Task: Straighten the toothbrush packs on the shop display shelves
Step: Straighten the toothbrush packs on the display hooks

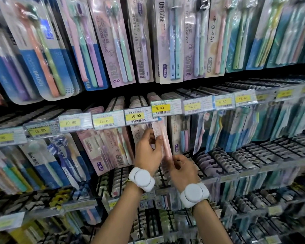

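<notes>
Both forearms reach up and forward, each with a white wrist device point(141, 178) strapped on; the left hand point(148, 152) pinches the left edge of a pink toothbrush pack point(163, 138) between thumb and fingers, while the right hand point(181, 167) closes around its lower end. The pack hangs tilted in the middle row of the display shelves point(253, 171), just below the 9.80 price tag point(161, 108) and beside its neighbours. The rows above, alongside and below are crowded with other hanging toothbrush packs point(113, 41) in pink, blue and green.
</notes>
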`<move>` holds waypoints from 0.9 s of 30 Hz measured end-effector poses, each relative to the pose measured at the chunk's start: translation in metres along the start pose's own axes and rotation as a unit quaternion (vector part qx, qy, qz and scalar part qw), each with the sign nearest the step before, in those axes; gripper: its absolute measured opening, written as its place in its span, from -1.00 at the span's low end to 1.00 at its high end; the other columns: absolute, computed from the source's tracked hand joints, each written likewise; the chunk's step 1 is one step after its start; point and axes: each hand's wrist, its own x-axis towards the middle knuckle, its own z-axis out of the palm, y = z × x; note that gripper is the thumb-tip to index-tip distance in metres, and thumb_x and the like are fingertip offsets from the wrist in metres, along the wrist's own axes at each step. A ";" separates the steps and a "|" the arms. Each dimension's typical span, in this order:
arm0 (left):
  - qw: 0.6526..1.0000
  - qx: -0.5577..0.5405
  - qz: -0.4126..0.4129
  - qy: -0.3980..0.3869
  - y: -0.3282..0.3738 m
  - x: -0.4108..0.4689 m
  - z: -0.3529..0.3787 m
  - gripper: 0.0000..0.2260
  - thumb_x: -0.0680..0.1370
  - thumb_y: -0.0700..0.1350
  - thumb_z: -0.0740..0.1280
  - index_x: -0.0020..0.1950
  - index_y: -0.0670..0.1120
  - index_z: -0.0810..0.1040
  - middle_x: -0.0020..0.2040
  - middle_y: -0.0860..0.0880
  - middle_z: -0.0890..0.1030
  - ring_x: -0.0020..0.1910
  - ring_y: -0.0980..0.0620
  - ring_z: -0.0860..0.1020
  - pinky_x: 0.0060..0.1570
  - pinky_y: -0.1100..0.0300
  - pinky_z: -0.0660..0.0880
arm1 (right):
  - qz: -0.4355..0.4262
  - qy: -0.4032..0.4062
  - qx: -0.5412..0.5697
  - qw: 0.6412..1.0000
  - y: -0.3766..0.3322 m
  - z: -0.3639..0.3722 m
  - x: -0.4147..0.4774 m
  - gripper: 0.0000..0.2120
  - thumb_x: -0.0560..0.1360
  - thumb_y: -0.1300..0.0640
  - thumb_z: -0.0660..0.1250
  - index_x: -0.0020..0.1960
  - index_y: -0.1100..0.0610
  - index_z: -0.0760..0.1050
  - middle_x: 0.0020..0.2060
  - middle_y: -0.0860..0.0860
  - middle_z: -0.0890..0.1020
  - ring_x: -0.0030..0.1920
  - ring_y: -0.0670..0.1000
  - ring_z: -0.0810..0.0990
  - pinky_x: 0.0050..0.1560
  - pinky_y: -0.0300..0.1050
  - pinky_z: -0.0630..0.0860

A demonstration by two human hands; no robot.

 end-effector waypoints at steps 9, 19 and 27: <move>0.998 -0.009 -0.046 -0.038 -0.011 -0.007 -0.003 -0.79 0.63 -0.03 0.31 0.25 -0.02 0.50 0.02 0.09 0.63 0.04 0.20 0.58 0.09 0.11 0.54 | 0.014 -0.016 -0.028 0.999 0.007 0.005 -0.007 -0.76 0.51 -0.14 0.39 -0.04 0.04 0.59 -0.21 -0.06 0.70 -0.16 0.00 0.64 -0.21 -0.17 0.45; 0.998 -0.005 -0.060 -0.005 -0.015 -0.013 0.000 -0.79 0.63 0.01 0.30 0.22 -0.02 0.49 0.01 0.05 0.64 -0.06 0.17 0.60 -0.04 0.10 0.59 | 0.004 -0.035 -0.021 0.999 0.008 0.003 -0.007 -0.83 0.53 -0.08 0.37 -0.10 0.01 0.57 -0.28 -0.07 0.68 -0.20 0.02 0.64 -0.30 -0.21 0.45; 0.999 -0.021 -0.028 -0.003 0.000 -0.001 -0.002 -0.88 0.65 -0.11 0.31 0.17 -0.08 0.49 -0.17 0.04 0.60 -0.30 0.23 0.58 -0.33 0.42 0.44 | -0.015 -0.023 0.020 0.999 0.007 0.003 0.010 -0.78 0.49 -0.18 0.36 -0.08 -0.04 0.57 -0.32 -0.08 0.70 -0.26 -0.03 0.66 -0.21 -0.05 0.59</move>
